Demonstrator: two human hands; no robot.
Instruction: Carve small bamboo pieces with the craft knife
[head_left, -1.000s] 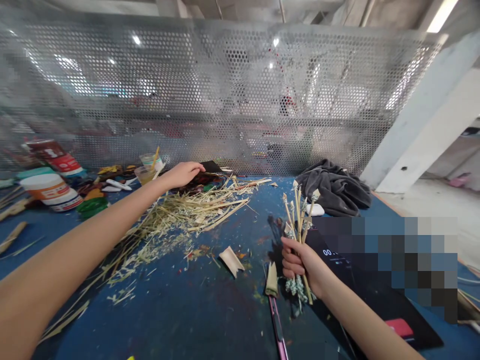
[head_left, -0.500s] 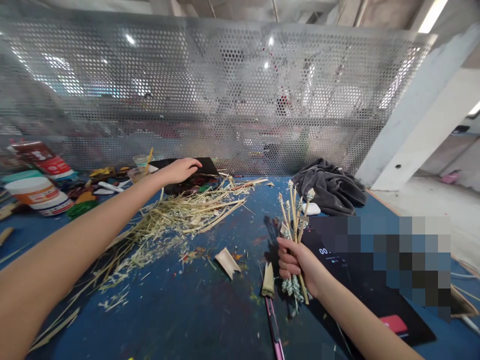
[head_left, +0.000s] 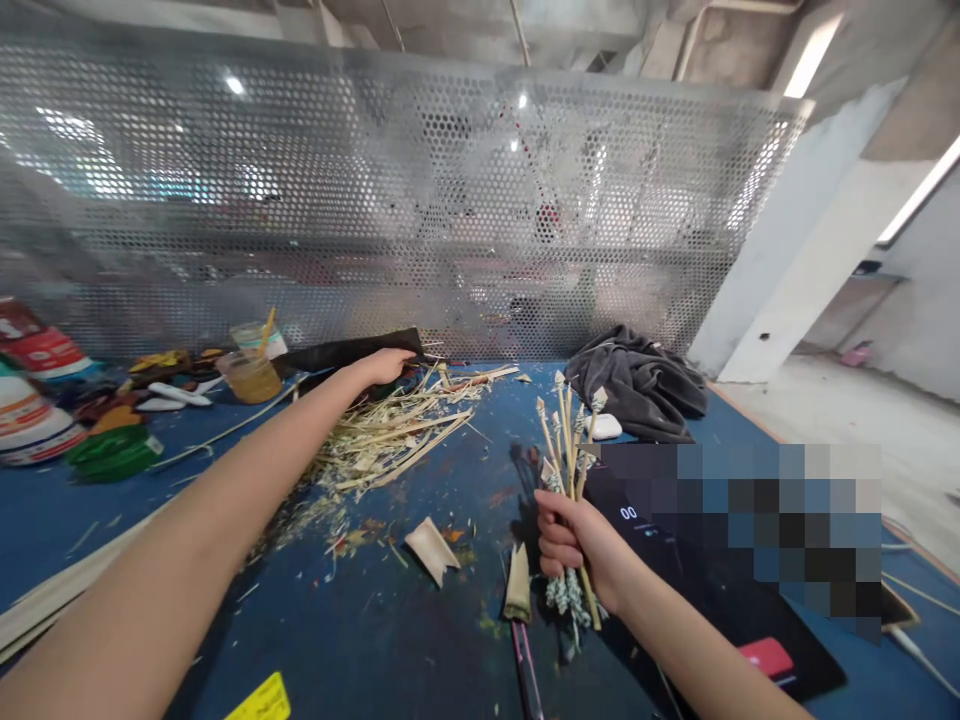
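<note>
My right hand (head_left: 562, 535) is closed around a bundle of thin bamboo sticks (head_left: 571, 440). Several sticks have pointed pale tips, and pale green-and-white twisted cord (head_left: 566, 597) is wrapped on them and hangs below my fist. At the far side of the table, my left hand (head_left: 390, 366) is at the right end of a black sheet (head_left: 337, 352), fingers curled at its edge and partly hidden. Bamboo shavings and strips (head_left: 405, 425) lie just below it. A split bamboo piece (head_left: 433, 550) and a second one (head_left: 518, 583), by a pink-and-black utility knife (head_left: 528, 670), lie between my arms.
A perforated metal screen (head_left: 465, 220) closes the far edge. At left stand glue tubs (head_left: 34, 420), a cup of yellowish liquid (head_left: 253, 378) and a green lump (head_left: 116, 452). A grey cloth (head_left: 637, 385), white case (head_left: 602, 427) and black screen-like panel (head_left: 645, 560) lie right.
My left hand has moved slightly right and down at the black sheet, which now looks narrower and more tilted. My right hand keeps its hold on the sticks; the whole view has shifted.
</note>
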